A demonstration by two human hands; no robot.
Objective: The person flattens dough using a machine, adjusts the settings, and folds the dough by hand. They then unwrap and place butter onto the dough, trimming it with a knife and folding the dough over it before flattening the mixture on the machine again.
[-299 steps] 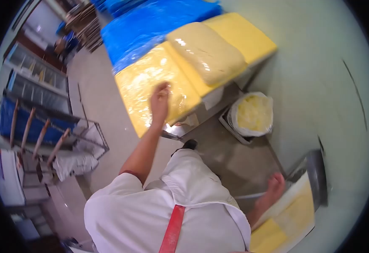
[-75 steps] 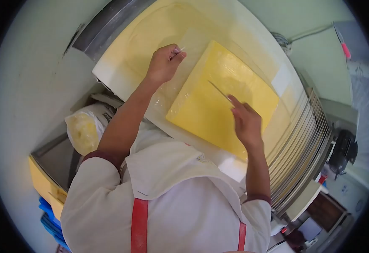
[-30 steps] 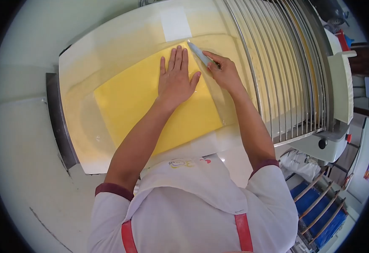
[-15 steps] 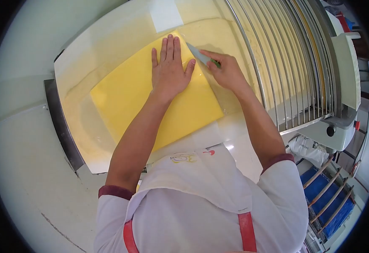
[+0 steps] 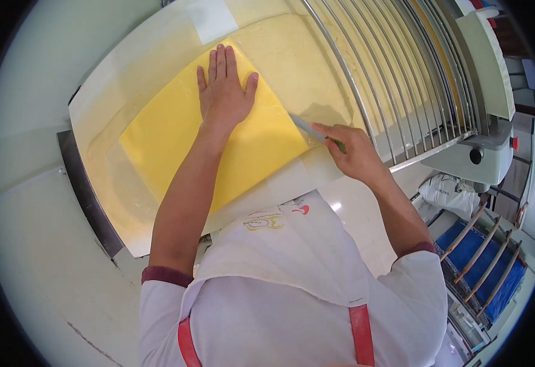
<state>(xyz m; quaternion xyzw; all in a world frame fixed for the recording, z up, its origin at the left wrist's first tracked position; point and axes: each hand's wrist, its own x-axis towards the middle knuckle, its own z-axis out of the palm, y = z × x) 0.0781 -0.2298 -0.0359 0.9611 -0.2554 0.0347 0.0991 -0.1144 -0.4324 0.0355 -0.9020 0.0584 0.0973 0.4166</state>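
Note:
A flat yellow sheet, glossy like butter in clear film (image 5: 255, 144), lies at a slant over a pale rolled-out dough sheet (image 5: 304, 58). My left hand (image 5: 223, 92) rests flat on its upper part, fingers stretched out and thumb apart. Closed around the green handle of a knife (image 5: 307, 127) is my right hand (image 5: 354, 151), beyond the sheet's right edge. The grey blade points up and left, its tip right at that edge near the lower right corner. My right fingers hide most of the handle.
Dough and yellow sheet lie on a pale machine bed (image 5: 105, 79) like a dough sheeter's. A metal bar guard (image 5: 396, 92) covers its right side. At the lower right are a white bag (image 5: 450, 194) and a rack with wooden rods (image 5: 476, 263) over blue material.
My right hand has drawn the knife down along the sheet's right edge, from near the top corner towards the lower right corner. My left hand stays flat on the sheet; the view has shifted slightly.

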